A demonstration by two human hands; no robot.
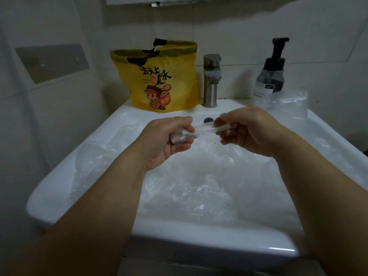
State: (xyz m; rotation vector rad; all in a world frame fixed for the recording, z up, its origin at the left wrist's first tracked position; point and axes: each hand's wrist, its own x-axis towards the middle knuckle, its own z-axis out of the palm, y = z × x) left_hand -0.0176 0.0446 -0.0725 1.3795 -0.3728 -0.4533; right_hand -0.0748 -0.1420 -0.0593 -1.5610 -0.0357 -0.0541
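Both my hands are raised over a white sink (83,156) and hold one piece of clear plastic film (203,129) stretched between them. My left hand (169,137) grips a bunched wad of it in curled fingers. My right hand (247,129) pinches the other end, which is twisted into a thin strip. More crumpled clear plastic (199,186) fills the sink basin below my forearms.
A yellow printed bag (161,80) stands on the sink's back ledge at left. A steel faucet (211,80) is behind the drain hole (208,119). A pump bottle (271,72) and a clear plastic bag (286,104) sit at back right. Tiled walls surround the sink.
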